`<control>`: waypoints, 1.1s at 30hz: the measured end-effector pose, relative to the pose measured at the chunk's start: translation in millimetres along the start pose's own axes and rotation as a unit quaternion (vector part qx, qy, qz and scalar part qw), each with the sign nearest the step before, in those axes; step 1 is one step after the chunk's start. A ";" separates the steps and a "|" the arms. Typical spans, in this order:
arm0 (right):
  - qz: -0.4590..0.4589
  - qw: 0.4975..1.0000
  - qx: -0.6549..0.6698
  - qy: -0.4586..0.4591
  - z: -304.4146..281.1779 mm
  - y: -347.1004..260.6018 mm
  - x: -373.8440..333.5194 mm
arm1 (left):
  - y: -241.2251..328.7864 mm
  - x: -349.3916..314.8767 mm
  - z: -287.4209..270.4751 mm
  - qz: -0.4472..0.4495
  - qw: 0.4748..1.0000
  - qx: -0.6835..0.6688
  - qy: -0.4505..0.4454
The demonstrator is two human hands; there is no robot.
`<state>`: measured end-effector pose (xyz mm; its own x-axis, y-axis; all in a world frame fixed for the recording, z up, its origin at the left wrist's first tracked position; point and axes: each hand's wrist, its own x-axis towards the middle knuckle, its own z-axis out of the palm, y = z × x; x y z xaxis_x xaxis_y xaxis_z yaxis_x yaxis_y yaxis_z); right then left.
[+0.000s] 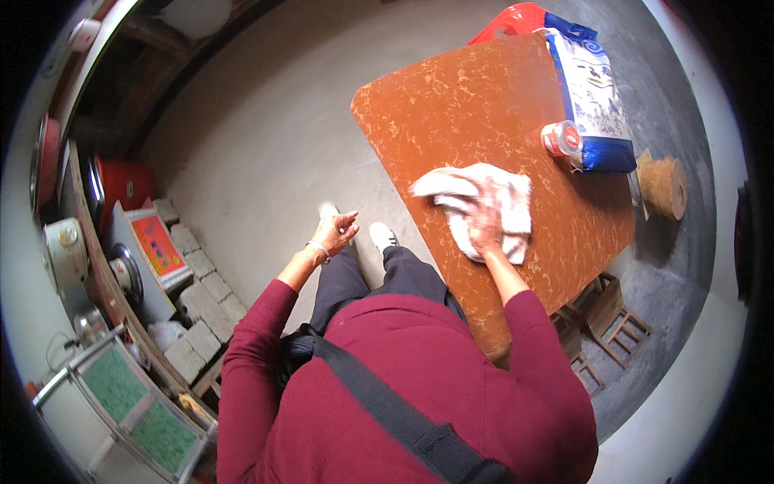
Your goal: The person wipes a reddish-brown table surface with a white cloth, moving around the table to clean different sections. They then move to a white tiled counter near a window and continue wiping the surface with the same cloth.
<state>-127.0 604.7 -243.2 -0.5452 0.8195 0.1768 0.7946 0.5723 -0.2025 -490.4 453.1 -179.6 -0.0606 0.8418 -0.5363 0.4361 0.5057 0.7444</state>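
My right hand [484, 226] presses down on a white cloth [516, 202] with reddish marks, gripping it against the brown marbled table [459, 105]. Motion blurs this hand and part of the cloth, which lies bunched near the table's left edge. Away from the table, my left hand [336, 233] hangs in the air above my feet, a bracelet at its wrist. Its fingers are loosely bent and apart, with nothing in them. Beyond the cloth, a small round red-and-white container [562, 139] stands toward the table's right side.
A blue-and-white bag [595, 97] lies along the table's right edge, beside a red plastic item [509, 22]. A wooden spool-like object [664, 187] is farther right. Wooden stools [609, 319] stand below the table. Grey blocks [211, 310] and a red-fronted box [158, 244] line the left.
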 end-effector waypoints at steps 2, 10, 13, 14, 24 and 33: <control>0.117 0.979 -0.162 -0.045 -6.3 35.1 -10.4 | -6.6 20.6 -15.7 0.041 0.999 -0.012 -0.007; 0.321 0.942 0.069 0.069 13.4 -67.4 163.6 | 9.1 94.5 -109.8 0.127 0.983 0.108 -0.076; 0.278 0.941 0.170 -0.096 23.9 -141.0 216.2 | 7.5 120.3 -141.8 0.147 0.969 0.176 -0.094; 0.240 0.945 0.175 -0.136 25.0 -165.6 216.6 | 5.8 128.2 -150.6 0.150 0.964 0.198 -0.097; 0.361 0.921 0.125 0.074 -15.8 -105.5 85.2 | 16.0 194.8 -166.0 0.132 0.967 0.202 -0.082; 0.268 0.958 0.069 0.077 20.2 -137.7 186.0 | 54.6 266.5 -129.7 0.231 0.897 0.375 -0.031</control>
<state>-343.2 678.9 -201.9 -0.0152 0.9885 0.1503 0.9004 0.0789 -0.4278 -599.2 729.6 -230.2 0.3224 0.9048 -0.2784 0.8849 -0.1835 0.4282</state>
